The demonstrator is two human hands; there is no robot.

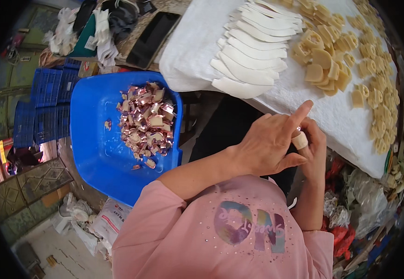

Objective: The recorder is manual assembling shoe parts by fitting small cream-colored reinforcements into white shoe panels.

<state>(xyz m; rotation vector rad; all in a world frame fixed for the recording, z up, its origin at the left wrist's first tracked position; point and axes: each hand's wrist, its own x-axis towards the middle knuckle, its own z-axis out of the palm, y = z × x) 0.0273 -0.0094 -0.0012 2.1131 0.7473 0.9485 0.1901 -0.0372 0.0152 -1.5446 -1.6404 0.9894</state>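
Both hands meet at the front edge of the white-covered table, above my lap. My left hand (pixel 268 142) reaches across with its index finger stretched out and its thumb apart; the other fingers are partly hidden. Against it, my right hand (pixel 317 146) has its fingers curled round something small that I cannot make out. A tiny shiny bit (pixel 298 129) shows between the hands. Just below that, a beige band (pixel 300 140) circles a finger of the right hand. Nearest beyond the hands lies a heap of beige curved pieces and loops (pixel 322 59).
A blue tub (pixel 88 153) at left holds many shiny pink-metallic and beige pieces. White curved strips (pixel 253 56) lie overlapped on the white cloth (pixel 188 56). More beige loops (pixel 379 100) line the right side. A black phone (pixel 153 39), blue crates (pixel 48 100) and plastic bags (pixel 367 200) surround me.
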